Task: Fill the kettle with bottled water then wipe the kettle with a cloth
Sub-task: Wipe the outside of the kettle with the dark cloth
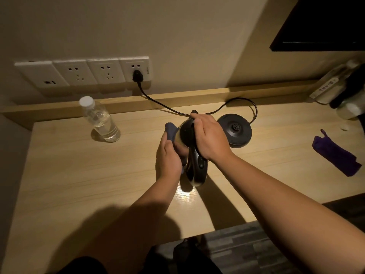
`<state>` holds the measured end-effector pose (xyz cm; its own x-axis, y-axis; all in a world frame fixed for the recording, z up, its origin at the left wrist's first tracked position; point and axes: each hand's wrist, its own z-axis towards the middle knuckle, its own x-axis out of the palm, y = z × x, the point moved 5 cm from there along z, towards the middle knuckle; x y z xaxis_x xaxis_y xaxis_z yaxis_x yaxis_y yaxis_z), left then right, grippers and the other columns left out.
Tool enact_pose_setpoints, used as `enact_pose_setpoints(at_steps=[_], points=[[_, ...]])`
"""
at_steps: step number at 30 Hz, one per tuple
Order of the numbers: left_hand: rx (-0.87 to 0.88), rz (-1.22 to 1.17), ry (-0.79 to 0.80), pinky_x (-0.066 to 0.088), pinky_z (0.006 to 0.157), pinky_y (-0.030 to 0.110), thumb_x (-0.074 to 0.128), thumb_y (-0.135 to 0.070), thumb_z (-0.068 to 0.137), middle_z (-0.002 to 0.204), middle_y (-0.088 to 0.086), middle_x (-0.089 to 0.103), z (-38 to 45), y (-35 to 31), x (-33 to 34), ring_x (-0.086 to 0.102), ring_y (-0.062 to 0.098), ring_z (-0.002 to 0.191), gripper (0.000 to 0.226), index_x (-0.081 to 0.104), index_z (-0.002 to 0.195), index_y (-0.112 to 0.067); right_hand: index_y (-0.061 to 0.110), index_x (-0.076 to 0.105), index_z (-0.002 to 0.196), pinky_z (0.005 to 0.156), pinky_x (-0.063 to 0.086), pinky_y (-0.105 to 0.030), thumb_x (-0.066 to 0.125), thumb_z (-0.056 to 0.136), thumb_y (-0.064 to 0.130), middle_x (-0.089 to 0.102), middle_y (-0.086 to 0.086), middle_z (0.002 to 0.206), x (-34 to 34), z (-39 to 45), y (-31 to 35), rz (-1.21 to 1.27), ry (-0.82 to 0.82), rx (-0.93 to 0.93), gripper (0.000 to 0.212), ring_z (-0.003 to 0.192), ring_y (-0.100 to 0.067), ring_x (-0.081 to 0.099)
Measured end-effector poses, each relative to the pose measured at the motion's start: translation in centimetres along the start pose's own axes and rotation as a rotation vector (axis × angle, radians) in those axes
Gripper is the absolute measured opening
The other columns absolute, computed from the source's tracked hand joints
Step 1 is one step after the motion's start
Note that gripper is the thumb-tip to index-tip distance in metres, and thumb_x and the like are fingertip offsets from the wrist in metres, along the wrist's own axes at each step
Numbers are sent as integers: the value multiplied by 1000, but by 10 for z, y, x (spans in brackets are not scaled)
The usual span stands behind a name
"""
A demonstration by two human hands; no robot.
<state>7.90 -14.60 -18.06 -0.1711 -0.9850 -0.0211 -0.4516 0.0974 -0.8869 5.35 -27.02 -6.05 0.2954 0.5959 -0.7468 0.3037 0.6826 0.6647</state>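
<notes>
Your kettle (pixel 189 135) is black on the lid and handle, with a pale cream band showing on its body. The cloth (pixel 171 131) against it is a dusty blue-grey. The kettle's base (pixel 235 130) and its cord (pixel 162 104) are black too, and so is the plug (pixel 137 76) in the white wall sockets (pixel 83 73). The water bottle (pixel 99 119) is clear with a white cap. The table (pixel 79 175) is light wood with fine lengthwise grain lines. To your right lies a deep purple folded cloth (pixel 335 155). The wall (pixel 177 26) is plain beige.
</notes>
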Motion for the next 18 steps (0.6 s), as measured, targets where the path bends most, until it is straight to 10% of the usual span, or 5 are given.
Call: enact_pose_setpoints(at_steps=[10,18], points=[[339,179,205,17,123,52,24,-50,100,161,-30,18,-39,-44,1,13,4,152,45,13,127,-84,15,53,133,107,34,-39,25,103,27,57,-7,133,2,1,-2,5,13,3,43,127,-18,44],[160,232,44,44,104,39,9,-70,89,136,-11,51,-15,22,-8,50,14,128,49,26,135,-64,17,54,132,107,35,-36,26,102,28,56,-6,134,3,0,-4,25,-20,24,43,125,-17,46]])
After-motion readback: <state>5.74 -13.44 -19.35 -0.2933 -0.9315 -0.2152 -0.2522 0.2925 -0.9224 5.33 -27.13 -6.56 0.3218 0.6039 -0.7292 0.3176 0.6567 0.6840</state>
